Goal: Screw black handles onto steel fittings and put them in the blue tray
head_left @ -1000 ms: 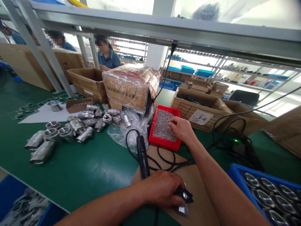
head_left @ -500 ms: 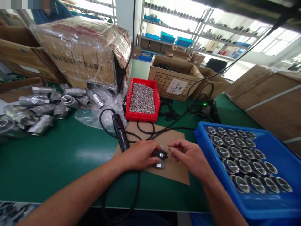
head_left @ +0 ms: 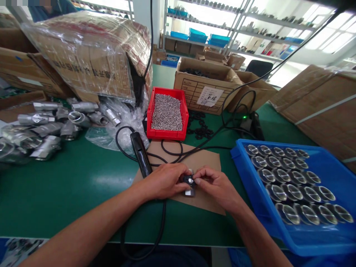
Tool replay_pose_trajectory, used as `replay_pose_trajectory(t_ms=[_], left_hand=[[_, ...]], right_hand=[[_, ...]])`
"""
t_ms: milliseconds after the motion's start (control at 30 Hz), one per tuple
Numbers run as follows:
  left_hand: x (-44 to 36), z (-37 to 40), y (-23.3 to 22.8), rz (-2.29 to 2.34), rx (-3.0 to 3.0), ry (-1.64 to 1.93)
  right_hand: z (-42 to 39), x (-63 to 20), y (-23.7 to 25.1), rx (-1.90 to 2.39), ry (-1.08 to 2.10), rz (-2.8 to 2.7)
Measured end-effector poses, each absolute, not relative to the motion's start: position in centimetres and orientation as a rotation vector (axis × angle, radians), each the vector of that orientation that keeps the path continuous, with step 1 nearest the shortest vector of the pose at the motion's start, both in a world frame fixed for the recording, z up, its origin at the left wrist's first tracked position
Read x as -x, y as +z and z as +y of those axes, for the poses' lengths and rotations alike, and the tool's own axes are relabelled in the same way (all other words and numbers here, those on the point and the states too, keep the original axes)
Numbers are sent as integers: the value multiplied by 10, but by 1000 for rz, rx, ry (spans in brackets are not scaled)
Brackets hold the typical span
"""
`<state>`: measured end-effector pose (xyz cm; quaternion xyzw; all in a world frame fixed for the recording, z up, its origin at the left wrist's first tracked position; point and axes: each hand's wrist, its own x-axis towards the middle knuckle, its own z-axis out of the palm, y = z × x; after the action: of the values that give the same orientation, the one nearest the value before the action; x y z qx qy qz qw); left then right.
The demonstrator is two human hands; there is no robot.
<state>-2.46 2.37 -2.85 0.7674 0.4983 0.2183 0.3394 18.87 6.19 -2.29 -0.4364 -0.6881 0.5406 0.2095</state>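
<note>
My left hand is closed around a small silver metal fitting, with a dark piece on top of it. This fitting rests over a cardboard sheet on the table. From the other side my right hand touches the dark piece, thumb and forefinger pinched together. Whatever those fingertips hold is too small or hidden to make out. Just left of the left hand lies a black corded tool, whose kind I cannot tell. Beyond both hands stands a red bin filled with tiny shiny metal pieces.
On the right, a blue tray carries rows of round metal-faced parts. Silver fittings and plastic wrap lie at left. Black loose pieces, a cable and cardboard boxes occupy the back of the green table.
My right hand has moved left, from just beside the fitting to touching the dark piece on it. My left hand keeps its hold. The view has shifted slightly.
</note>
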Motion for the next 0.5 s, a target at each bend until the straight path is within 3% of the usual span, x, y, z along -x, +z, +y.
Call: replay_pose_trajectory(t_ms=[300,500], left_hand=[[24,25,-24,1303,-1996,523],[24,25,-26,1295,-2003,535]], right_hand=[[48,-176,-29,1320,1802,-1370],[59,-185,-29,1292,1755,-1565]])
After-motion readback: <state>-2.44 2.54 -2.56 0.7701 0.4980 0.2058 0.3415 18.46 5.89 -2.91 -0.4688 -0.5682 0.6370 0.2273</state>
